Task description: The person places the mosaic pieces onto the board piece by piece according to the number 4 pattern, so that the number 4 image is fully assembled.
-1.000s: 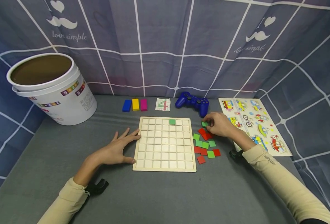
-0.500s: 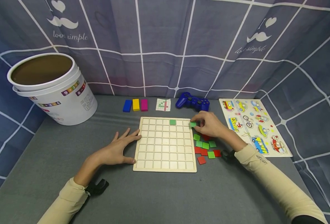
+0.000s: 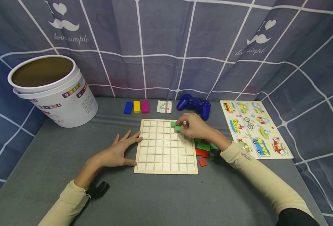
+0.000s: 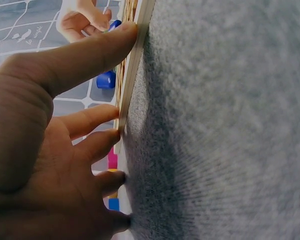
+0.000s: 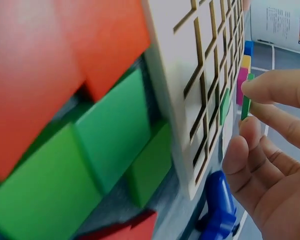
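A square wooden grid board (image 3: pixel 166 150) lies on the grey table. One green tile (image 3: pixel 173 124) sits in a cell of its far row. Over the board's far right part, my right hand (image 3: pixel 194 126) pinches a second green tile (image 5: pixel 247 97) between thumb and fingers, just above the grid in the right wrist view. My left hand (image 3: pixel 116 151) has spread fingers, with thumb and fingertips touching the board's left edge, as the left wrist view (image 4: pixel 50 135) also shows. Loose red tiles (image 3: pixel 202 162) and green tiles (image 3: pixel 203 147) lie right of the board, partly hidden by the right forearm.
Behind the board lie blue, yellow and magenta blocks (image 3: pixel 136 107), a small grid card (image 3: pixel 164 106) and a blue game controller (image 3: pixel 194 105). A picture puzzle board (image 3: pixel 256 129) is at the right, a white bucket (image 3: pixel 67 105) at the back left. A patterned curtain (image 3: pixel 161 37) stands behind.
My right hand has carried a green tile left from the loose pile, across the board's right edge, to beside the placed green tile. My left hand stays at the board's edge.
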`<state>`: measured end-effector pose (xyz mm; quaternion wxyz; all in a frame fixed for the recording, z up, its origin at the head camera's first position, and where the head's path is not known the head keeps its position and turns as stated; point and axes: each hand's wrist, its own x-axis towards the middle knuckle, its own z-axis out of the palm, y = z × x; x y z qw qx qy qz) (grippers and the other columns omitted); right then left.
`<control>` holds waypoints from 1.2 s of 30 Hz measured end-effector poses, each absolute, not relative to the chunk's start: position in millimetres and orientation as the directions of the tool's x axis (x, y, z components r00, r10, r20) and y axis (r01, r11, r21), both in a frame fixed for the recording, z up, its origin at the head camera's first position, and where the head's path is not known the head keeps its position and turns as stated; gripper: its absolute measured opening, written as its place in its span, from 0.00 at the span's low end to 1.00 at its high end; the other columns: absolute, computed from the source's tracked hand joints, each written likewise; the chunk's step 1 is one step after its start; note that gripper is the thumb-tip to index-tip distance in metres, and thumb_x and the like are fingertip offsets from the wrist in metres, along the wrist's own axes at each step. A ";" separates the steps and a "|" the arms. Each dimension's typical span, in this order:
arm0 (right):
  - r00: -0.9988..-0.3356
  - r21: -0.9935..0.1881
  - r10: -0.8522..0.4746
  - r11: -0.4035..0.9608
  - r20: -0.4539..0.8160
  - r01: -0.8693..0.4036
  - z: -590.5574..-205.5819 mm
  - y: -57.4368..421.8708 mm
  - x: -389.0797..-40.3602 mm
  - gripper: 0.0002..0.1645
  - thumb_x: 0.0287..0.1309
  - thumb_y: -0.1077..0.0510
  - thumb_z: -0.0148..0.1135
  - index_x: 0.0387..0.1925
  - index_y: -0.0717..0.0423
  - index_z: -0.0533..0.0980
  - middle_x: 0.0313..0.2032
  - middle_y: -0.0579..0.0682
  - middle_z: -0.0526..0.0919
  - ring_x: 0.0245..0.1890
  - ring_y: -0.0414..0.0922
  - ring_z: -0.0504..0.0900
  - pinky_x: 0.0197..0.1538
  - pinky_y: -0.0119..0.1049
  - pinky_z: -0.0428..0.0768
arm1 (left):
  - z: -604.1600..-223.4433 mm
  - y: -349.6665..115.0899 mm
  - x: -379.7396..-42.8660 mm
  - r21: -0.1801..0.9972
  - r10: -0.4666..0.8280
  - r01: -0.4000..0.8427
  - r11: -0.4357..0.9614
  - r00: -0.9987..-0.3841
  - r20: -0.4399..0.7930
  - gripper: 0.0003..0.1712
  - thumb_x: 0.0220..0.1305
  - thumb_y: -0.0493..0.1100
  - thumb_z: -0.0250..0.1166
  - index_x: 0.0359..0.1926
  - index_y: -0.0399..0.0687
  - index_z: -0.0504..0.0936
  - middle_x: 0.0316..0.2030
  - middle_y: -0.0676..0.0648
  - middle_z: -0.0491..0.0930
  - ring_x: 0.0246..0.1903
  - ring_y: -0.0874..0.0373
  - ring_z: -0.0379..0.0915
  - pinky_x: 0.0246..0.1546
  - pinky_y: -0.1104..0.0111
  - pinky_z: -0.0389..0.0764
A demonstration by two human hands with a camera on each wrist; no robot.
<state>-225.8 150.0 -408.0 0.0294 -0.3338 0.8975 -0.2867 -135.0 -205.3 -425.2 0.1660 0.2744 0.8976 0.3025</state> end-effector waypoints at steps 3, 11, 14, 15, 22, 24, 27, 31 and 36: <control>-0.762 -0.527 -0.631 0.601 0.149 -0.601 -409.8 141.9 -227.9 0.14 0.51 0.61 0.73 0.42 0.53 0.86 0.34 0.45 0.82 0.25 0.40 0.75 0.31 0.36 0.75 | -425.4 -205.6 -134.8 0.634 0.593 0.393 0.666 -0.794 -0.131 0.56 0.49 0.49 0.80 0.76 0.49 0.61 0.79 0.47 0.43 0.75 0.35 0.29 0.63 0.30 0.26; -0.741 -0.485 -0.660 0.611 0.124 -0.626 -409.5 122.7 -231.4 0.12 0.50 0.61 0.74 0.39 0.52 0.86 0.34 0.46 0.82 0.27 0.40 0.76 0.34 0.37 0.75 | -426.9 -206.5 -134.8 0.636 0.597 0.400 0.660 -0.793 -0.120 0.55 0.49 0.50 0.80 0.76 0.48 0.62 0.79 0.46 0.44 0.75 0.34 0.29 0.63 0.29 0.26; -0.737 -0.467 -0.667 0.621 0.107 -0.629 -407.2 115.9 -232.2 0.11 0.50 0.60 0.73 0.39 0.52 0.87 0.35 0.45 0.82 0.33 0.43 0.79 0.38 0.39 0.76 | -426.8 -206.5 -135.0 0.639 0.602 0.405 0.654 -0.790 -0.116 0.55 0.49 0.50 0.80 0.75 0.48 0.62 0.79 0.46 0.44 0.75 0.34 0.29 0.63 0.29 0.26; -0.738 -0.463 -0.668 0.626 0.096 -0.627 -406.6 114.0 -232.6 0.11 0.50 0.60 0.73 0.39 0.52 0.87 0.36 0.45 0.83 0.35 0.43 0.79 0.39 0.39 0.77 | -426.8 -206.5 -135.3 0.640 0.604 0.406 0.652 -0.789 -0.115 0.55 0.49 0.50 0.80 0.75 0.48 0.62 0.79 0.46 0.44 0.75 0.34 0.29 0.63 0.29 0.26; -0.725 -0.457 -0.688 0.632 0.040 -0.625 -405.8 104.9 -235.8 0.12 0.51 0.62 0.70 0.40 0.53 0.88 0.37 0.45 0.84 0.38 0.44 0.79 0.41 0.39 0.77 | -428.1 -207.5 -136.1 0.646 0.606 0.402 0.649 -0.786 -0.119 0.55 0.50 0.51 0.80 0.76 0.49 0.62 0.79 0.47 0.43 0.75 0.35 0.28 0.63 0.29 0.26; -0.719 -0.461 -0.693 0.626 0.041 -0.629 -406.1 103.6 -236.8 0.12 0.51 0.63 0.70 0.40 0.53 0.88 0.37 0.45 0.85 0.38 0.43 0.80 0.41 0.38 0.78 | -427.9 -207.3 -136.0 0.650 0.609 0.403 0.644 -0.785 -0.117 0.55 0.50 0.50 0.80 0.76 0.49 0.62 0.79 0.47 0.43 0.75 0.35 0.28 0.63 0.29 0.26; -0.708 -0.469 -0.705 0.612 0.042 -0.637 -405.1 101.6 -237.8 0.12 0.51 0.64 0.71 0.39 0.55 0.88 0.36 0.45 0.86 0.36 0.43 0.81 0.40 0.37 0.79 | -427.7 -206.9 -135.9 0.652 0.611 0.404 0.642 -0.783 -0.117 0.55 0.50 0.50 0.80 0.76 0.50 0.62 0.79 0.47 0.43 0.75 0.35 0.28 0.63 0.30 0.25; -0.696 -0.466 -0.718 0.613 0.011 -0.639 -403.0 100.0 -239.1 0.11 0.52 0.63 0.74 0.40 0.54 0.87 0.34 0.45 0.86 0.35 0.43 0.81 0.39 0.37 0.79 | -426.9 -206.4 -135.4 0.649 0.608 0.401 0.647 -0.784 -0.123 0.55 0.50 0.50 0.80 0.76 0.49 0.62 0.79 0.46 0.43 0.75 0.35 0.27 0.63 0.30 0.25; -0.695 -0.466 -0.718 0.628 -0.040 -0.623 -401.1 98.8 -242.2 0.14 0.50 0.59 0.79 0.41 0.53 0.87 0.34 0.44 0.85 0.37 0.44 0.82 0.41 0.37 0.79 | -425.8 -205.1 -135.3 0.649 0.601 0.389 0.653 -0.789 -0.131 0.55 0.50 0.49 0.80 0.75 0.48 0.62 0.79 0.46 0.43 0.75 0.35 0.27 0.63 0.30 0.25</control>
